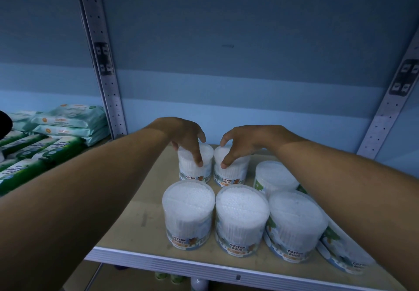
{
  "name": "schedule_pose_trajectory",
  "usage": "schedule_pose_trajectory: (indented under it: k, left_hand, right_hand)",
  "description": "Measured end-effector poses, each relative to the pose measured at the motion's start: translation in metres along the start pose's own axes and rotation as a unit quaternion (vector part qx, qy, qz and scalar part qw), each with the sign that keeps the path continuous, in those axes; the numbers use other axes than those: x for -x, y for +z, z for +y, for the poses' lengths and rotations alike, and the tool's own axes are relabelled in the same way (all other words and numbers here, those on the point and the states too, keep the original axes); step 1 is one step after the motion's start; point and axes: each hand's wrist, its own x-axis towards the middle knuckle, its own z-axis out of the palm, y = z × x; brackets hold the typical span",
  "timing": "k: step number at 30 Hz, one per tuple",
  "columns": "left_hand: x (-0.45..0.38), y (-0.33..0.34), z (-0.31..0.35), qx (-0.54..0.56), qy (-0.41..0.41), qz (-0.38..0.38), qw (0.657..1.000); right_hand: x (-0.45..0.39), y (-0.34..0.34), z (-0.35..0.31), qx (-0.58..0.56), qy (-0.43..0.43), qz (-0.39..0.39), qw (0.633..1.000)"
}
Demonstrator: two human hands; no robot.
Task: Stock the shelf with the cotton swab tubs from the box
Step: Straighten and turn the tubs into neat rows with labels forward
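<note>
The shelf [140, 218] is the largest thing here, a beige board with a pale front edge and a blue back wall behind it. On the next bay, at nine o'clock from the hands, lie stacked packs of wipes [68, 120] in green and mint wrappers.

On the shelf stand the cotton swab tubs. Three of them make the front row, and the front-left tub [188, 213] is the nearest to the edge. A fourth tub [275, 177] stands behind, at three o'clock from the hands, and more tubs are partly hidden under the right forearm. The box is not in view.

The left hand [186, 139] grips the back-left tub [196, 166] from above, with the fingers curled over the lid and the thumb down on the front wall. The right hand [244, 143] holds the back-right tub [230, 170] in the same way. These two tubs stand just beside each other, behind the front row.

I judge that the step in hand is the setting of this pair in the back row (both seem to be resting on the board, but I cannot tell it for sure). The next move calls for loosening both grips and lifting the hands straight up, so that the front tubs are not knocked.
</note>
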Motion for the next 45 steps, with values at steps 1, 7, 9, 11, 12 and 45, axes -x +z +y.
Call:
schedule_pose_trajectory:
  k: [1, 7, 9, 11, 12, 45]
  left_hand:
    - [-0.001, 0.000, 0.000, -0.005, 0.003, 0.002, 1.000]
    - [-0.007, 0.003, -0.001, -0.008, 0.003, 0.017, 1.000]
    - [-0.009, 0.003, 0.000, -0.005, 0.005, 0.018, 1.000]
    - [-0.009, 0.003, -0.001, -0.003, 0.003, 0.014, 1.000]
    - [-0.009, 0.003, -0.001, -0.004, 0.002, 0.012, 1.000]
    - [0.028, 0.014, 0.010, -0.070, 0.001, -0.001, 0.998]
  right_hand:
    - [-0.001, 0.001, 0.000, -0.003, -0.001, 0.002, 1.000]
    - [-0.003, 0.001, 0.002, -0.008, -0.012, 0.001, 1.000]
    - [-0.005, 0.002, 0.005, -0.013, -0.013, 0.001, 1.000]
    - [-0.005, 0.003, 0.006, -0.019, -0.015, 0.001, 1.000]
    - [-0.005, 0.004, 0.007, -0.020, -0.016, 0.001, 1.000]
    - [0.041, 0.016, -0.006, -0.021, -0.022, -0.005, 1.000]
